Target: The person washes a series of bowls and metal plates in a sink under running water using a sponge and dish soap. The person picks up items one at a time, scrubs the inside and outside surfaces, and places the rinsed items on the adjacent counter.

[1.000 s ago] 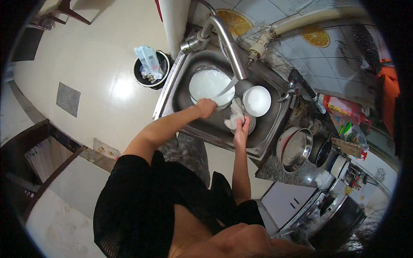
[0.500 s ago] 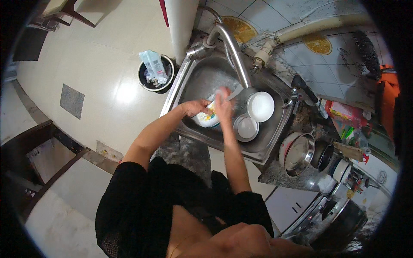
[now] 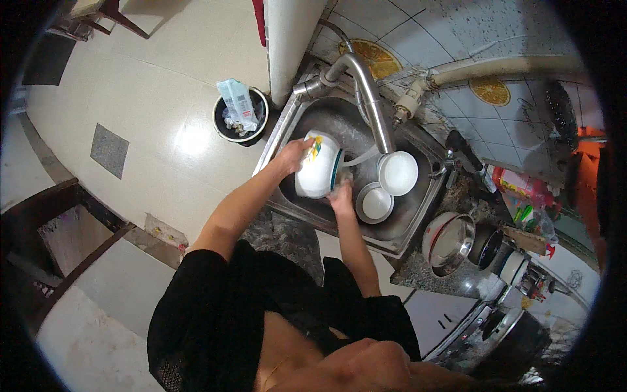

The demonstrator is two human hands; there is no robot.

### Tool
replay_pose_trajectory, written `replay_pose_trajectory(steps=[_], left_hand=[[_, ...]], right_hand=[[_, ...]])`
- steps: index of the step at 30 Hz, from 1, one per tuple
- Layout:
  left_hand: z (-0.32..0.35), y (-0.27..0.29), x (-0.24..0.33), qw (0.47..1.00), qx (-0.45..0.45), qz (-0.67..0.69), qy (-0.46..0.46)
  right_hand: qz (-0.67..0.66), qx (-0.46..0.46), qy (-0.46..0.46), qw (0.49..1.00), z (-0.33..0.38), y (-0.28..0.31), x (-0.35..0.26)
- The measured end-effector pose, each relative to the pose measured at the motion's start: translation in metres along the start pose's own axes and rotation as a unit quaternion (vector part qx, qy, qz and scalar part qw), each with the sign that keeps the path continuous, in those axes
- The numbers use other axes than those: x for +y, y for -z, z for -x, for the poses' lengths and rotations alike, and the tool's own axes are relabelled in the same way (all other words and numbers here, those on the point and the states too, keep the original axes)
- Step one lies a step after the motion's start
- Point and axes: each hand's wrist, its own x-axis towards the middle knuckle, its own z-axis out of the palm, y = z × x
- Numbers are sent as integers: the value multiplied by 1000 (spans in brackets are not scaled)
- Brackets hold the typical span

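Observation:
A white basin (image 3: pixel 318 171) with a coloured print and a dark teal rim is tilted on its side over the sink. My left hand (image 3: pixel 294 157) grips it from the left, near the printed part. At its rim, on the mouth side, is my right hand (image 3: pixel 341 196), fingers bent and blurred; a small greyish patch at them is too smeared to name. Just right of this hand, a white bowl (image 3: pixel 398 174) and a smaller metal-rimmed bowl (image 3: pixel 375 204) rest in the sink. From the tap (image 3: pixel 377 121) a pale stream, seemingly water, runs toward the basin's mouth.
The steel sink (image 3: pixel 395 242) adjoins a stone counter with metal bowls (image 3: pixel 452 243) and a dark pan (image 3: pixel 490 243). A black-handled tool (image 3: pixel 467 150) lies by the sink's right edge. A bin (image 3: pixel 228 130) with a bag stands on the floor at left.
The basin has risen and turned, so its outer side and teal rim show more. My left hand moved up with it; my right hand dropped lower, to the rim. The view shifted slightly.

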Motion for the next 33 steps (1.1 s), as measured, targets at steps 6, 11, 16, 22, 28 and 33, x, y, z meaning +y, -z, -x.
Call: replay_pose_trajectory(steps=[6, 11, 16, 22, 28, 33], left_hand=[[-19, -30, 12, 996, 85, -27, -8], [0, -32, 6, 974, 81, -207, -55], [-10, 8, 9, 841, 12, -475, -257], [-18, -16, -8, 953, 186, -204, -123], [-24, -8, -21, 946, 209, -240, -63], [0, -26, -5, 974, 187, -126, -27]], right_hand=[[305, 101, 318, 892, 53, -40, 8], [595, 130, 511, 606, 80, -99, 4], [610, -14, 542, 578, 49, -125, -44], [515, -100, 260, 811, -6, -121, -96], [139, -36, 73, 987, -79, -19, -49], [91, -101, 11, 991, -43, 35, -22]])
